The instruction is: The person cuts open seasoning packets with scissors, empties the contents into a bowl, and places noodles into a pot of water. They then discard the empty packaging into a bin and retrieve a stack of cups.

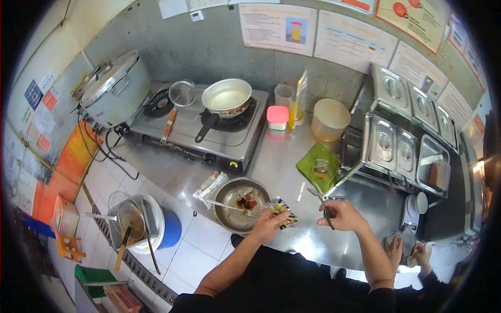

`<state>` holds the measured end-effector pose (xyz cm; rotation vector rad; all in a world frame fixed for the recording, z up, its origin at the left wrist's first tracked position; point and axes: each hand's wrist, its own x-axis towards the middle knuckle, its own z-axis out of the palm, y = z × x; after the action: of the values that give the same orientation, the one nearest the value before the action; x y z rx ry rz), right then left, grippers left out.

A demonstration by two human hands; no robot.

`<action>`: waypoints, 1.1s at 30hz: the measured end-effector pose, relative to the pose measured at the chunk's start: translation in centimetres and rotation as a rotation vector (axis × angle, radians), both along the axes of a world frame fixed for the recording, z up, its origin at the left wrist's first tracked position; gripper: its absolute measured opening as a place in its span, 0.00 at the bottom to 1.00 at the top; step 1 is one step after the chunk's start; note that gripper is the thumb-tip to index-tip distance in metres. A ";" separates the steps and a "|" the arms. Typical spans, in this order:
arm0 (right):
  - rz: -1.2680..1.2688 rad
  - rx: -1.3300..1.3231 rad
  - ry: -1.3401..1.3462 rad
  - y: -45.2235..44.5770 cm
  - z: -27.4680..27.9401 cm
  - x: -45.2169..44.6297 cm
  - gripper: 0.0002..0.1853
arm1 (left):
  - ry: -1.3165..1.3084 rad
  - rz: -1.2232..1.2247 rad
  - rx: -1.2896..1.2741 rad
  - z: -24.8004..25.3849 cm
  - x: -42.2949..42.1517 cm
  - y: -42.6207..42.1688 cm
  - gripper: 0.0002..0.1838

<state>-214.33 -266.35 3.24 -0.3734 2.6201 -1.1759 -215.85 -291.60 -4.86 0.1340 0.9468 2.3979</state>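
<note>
At the pan's (224, 197) rim, the left hand (269, 226) grips a packet (283, 207) (close, presumably, against spills); the right hand (345, 215) grasps scissors (328, 213).

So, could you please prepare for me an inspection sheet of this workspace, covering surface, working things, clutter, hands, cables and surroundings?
Surface: metal counter, with glare near the front.
Working things: metal bowl holding dark and reddish contents and a fork-like utensil; patterned packet; scissors.
Clutter: crumpled white wrapper beside the bowl; white strip and green wrapper on the counter.
Hands: left hand holds the packet near the bowl; right hand holds the scissors.
Cables: black cables loop down left of the stove.
Surroundings: blue bucket on the floor; another person's hands at far right.
</note>
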 end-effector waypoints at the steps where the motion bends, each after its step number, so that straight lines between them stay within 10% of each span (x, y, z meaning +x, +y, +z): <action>1: 0.023 -0.005 -0.013 0.1 -1.7 0.3 0.24 | -0.010 0.037 0.018 -1.0 -0.1 -1.5 0.07; 7: -0.024 0.773 -0.175 -1.7 -7.8 1.0 0.37 | 0.082 0.246 -0.592 -1.2 -2.4 -10.6 0.09; 11: -0.022 0.776 -0.099 -2.3 -7.9 0.7 0.28 | 0.455 -0.023 -1.297 2.2 -6.1 -12.5 0.15; 17: 0.102 0.887 -0.269 -3.6 -6.0 -1.7 0.27 | 0.927 -0.131 -1.538 1.5 -9.9 -12.4 0.19; 23: 0.013 0.097 0.335 -15.6 -3.6 -5.1 0.24 | 1.016 -0.419 -1.689 1.4 -12.0 -11.1 0.13; 33: -0.193 -0.027 0.244 -19.9 -8.0 -8.9 0.06 | 1.171 -0.398 -1.599 0.7 -13.2 -12.0 0.10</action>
<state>-223.24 -286.25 -4.76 -0.2900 2.9082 -1.3012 -229.09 -303.60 -4.11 0.9679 2.6133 0.4800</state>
